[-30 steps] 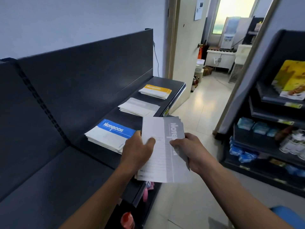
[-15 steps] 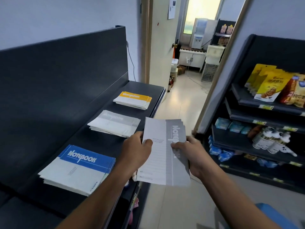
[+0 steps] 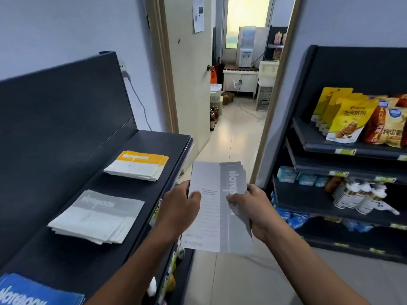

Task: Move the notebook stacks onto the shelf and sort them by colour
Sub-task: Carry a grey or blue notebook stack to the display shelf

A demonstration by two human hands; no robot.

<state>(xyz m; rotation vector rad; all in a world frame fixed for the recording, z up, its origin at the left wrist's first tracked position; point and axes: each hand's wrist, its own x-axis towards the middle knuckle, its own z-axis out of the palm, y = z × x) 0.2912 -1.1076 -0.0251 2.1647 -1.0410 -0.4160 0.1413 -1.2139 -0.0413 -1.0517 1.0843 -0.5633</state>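
Observation:
I hold a small stack of grey notebooks [image 3: 217, 214] in the aisle, just right of the dark shelf [image 3: 152, 144]. My left hand [image 3: 180, 208] grips its left edge and my right hand [image 3: 253, 210] grips its right edge. On the shelf lie three stacks: a yellow-banded stack [image 3: 137, 165] farthest away, a grey-banded stack [image 3: 97, 216] in the middle, and a blue-banded stack [image 3: 33, 291] at the bottom left corner, partly cut off by the frame.
A second dark shelving unit [image 3: 330, 148] on the right carries snack bags [image 3: 350, 115], bottles [image 3: 356, 197] and blue packets. An open doorway [image 3: 240, 106] lies straight ahead, with tiled floor between the two shelves.
The view has shifted along the shelf toward the doorway, so the blue stack slid to the bottom left corner. Both hands kept hold of the grey notebooks.

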